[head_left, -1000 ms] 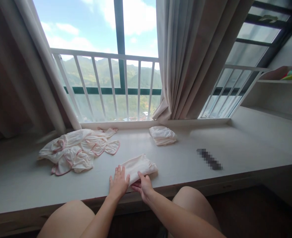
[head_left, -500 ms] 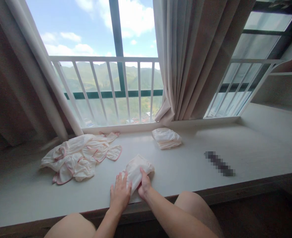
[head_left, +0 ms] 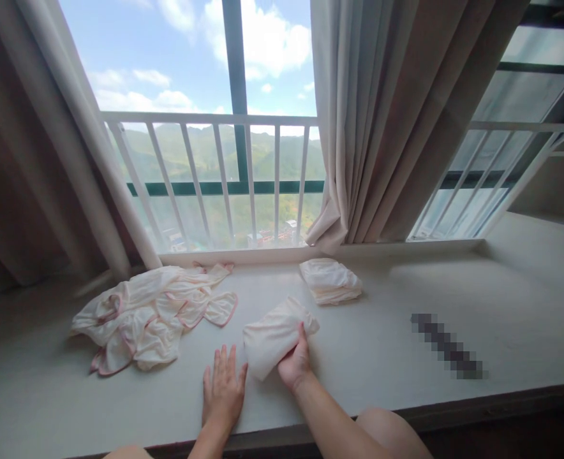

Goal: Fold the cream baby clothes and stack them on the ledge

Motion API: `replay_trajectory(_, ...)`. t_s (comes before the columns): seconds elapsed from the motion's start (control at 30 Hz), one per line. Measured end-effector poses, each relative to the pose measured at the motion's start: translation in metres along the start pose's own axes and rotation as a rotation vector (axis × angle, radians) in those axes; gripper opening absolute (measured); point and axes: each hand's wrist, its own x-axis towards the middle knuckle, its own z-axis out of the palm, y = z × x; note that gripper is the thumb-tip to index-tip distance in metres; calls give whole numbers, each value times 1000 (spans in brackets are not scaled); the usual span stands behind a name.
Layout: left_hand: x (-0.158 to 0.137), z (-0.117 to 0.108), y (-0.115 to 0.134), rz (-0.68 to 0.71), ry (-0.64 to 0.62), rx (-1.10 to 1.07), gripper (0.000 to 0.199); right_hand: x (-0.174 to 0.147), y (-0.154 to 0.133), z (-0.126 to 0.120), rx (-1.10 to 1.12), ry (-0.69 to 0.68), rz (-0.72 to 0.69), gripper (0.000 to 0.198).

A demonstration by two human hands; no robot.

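My right hand (head_left: 295, 363) grips a folded cream-white cloth (head_left: 271, 338) by its right edge, the thumb on top and the fingers underneath. The cloth is tilted a little, over the white ledge near its front. To its left, my left hand (head_left: 223, 386) lies with fingers stretched out on the ledge, apart from the cloth. Behind the held cloth sits a neat stack of folded white cloths (head_left: 330, 282). At the left, a loose heap of cream fabric with pink edging (head_left: 152, 319) lies crumpled.
The white ledge (head_left: 372, 357) runs along a window with a white railing (head_left: 215, 119). Grey-brown curtains (head_left: 372, 127) hang at both sides of the glass. A blurred-out dark long object (head_left: 447, 345) lies at the right.
My left hand has come off the folded cloth and moved down onto the ledge. My right hand has shifted the cloth to the right. The view has shifted slightly.
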Motion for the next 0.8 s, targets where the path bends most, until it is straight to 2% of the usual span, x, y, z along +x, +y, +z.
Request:
replay_trajectory(0.1, 0, 2, 4, 26, -43, 79, 58, 14, -19, 7, -7, 1, -70, 61)
replay_trajectory(0.23, 0, -2, 9, 45, -48, 117, 57, 39, -61, 30, -141, -80, -208, 66)
replay_trajectory(0.4, 2, -1, 10, 40, -59, 161, 59, 92, -143, 72, -468, -157, -523, 89)
replay_trajectory(0.5, 2, 3, 10, 45, -58, 181, 60, 134, -193, 88, -704, -163, -697, 100)
replay_trajectory(0.6, 3, 6, 11, 51, -36, 195, 61, 176, -229, 79, -979, -46, -769, 100)
replay_trajectory(0.73, 5, 5, 12, 37, -43, 192, 60, 216, -249, 35, -1319, 137, -803, 92)
replay_trajectory(0.8, 7, 4, 13, 24, -64, 179, 60, 226, -252, 15, -1505, 231, -892, 90)
